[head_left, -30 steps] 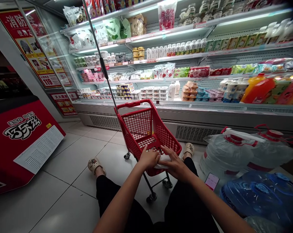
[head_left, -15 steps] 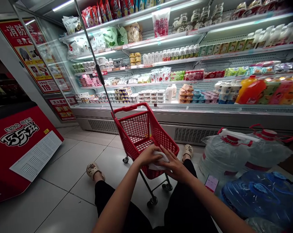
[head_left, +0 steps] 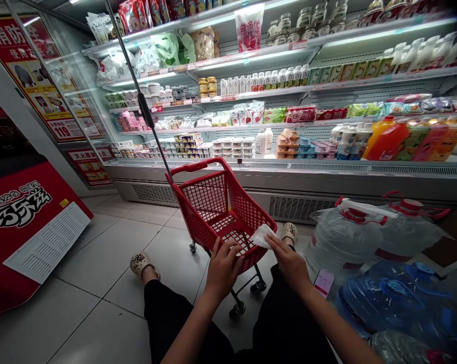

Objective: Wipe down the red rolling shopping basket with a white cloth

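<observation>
Person sits on the tiled floor (head_left: pixel 110 253), legs either side of a small red shopping cart (head_left: pixel 208 199). Left hand (head_left: pixel 223 265) on the cart's near rim, grip curled over the edge. Right hand (head_left: pixel 289 260) at the near right corner of the rim, grip pinching a white wipe (head_left: pixel 261 235); the wipe lies pressed against the top of the rim, partly folded. Cart's long pole handle (head_left: pixel 137 96) slants up to the left. Beige clogs (head_left: pixel 139 263) on both feet. Big water jugs (head_left: pixel 346 237) stand just right of the person, with a pink phone (head_left: pixel 323 282) lying beside them. Lit chiller shelves (head_left: pixel 289 167) with dairy and drinks behind, red freezer chest (head_left: pixel 24 227) at left.
</observation>
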`<action>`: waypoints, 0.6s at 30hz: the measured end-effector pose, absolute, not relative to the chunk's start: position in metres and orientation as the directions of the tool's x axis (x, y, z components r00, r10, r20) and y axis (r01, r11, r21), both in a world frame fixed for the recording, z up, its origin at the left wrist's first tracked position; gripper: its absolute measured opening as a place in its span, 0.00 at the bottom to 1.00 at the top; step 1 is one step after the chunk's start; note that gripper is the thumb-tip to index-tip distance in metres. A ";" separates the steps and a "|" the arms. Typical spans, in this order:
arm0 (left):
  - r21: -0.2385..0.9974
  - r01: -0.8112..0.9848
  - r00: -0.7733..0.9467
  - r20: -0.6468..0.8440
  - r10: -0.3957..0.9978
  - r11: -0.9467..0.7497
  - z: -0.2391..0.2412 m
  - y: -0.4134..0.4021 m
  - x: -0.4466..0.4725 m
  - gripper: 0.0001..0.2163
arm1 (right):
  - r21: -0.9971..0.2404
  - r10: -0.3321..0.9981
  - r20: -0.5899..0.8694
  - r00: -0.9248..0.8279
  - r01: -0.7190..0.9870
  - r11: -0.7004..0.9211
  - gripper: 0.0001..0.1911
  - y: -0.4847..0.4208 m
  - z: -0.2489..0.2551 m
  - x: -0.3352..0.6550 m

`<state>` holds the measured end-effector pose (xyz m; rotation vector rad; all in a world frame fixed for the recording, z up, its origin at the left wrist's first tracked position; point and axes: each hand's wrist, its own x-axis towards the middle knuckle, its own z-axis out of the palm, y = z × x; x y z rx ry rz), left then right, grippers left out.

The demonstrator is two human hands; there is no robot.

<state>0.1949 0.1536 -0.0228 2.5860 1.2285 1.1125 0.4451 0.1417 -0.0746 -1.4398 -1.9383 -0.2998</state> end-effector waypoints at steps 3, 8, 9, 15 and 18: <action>0.248 0.687 0.489 0.538 0.687 -0.683 -0.045 0.154 0.187 0.14 | -0.212 0.754 0.621 -0.216 0.879 0.426 0.43 0.142 -0.080 0.427; 0.314 0.658 0.487 0.515 0.705 -0.684 -0.056 0.166 0.176 0.08 | -0.123 0.734 0.551 -0.397 0.832 0.542 0.50 0.147 -0.083 0.406; 0.330 0.648 0.489 0.511 0.707 -0.687 -0.055 0.168 0.172 0.07 | -0.103 0.733 0.543 -0.409 0.835 0.541 0.51 0.151 -0.082 0.411; 0.402 0.596 0.493 0.500 0.712 -0.695 -0.053 0.175 0.150 0.04 | -0.070 0.778 0.562 -0.280 0.922 0.382 0.52 0.184 -0.080 0.453; 0.409 0.596 0.486 0.502 0.716 -0.691 -0.054 0.178 0.145 0.04 | -0.069 0.775 0.542 -0.326 0.901 0.427 0.52 0.185 -0.080 0.441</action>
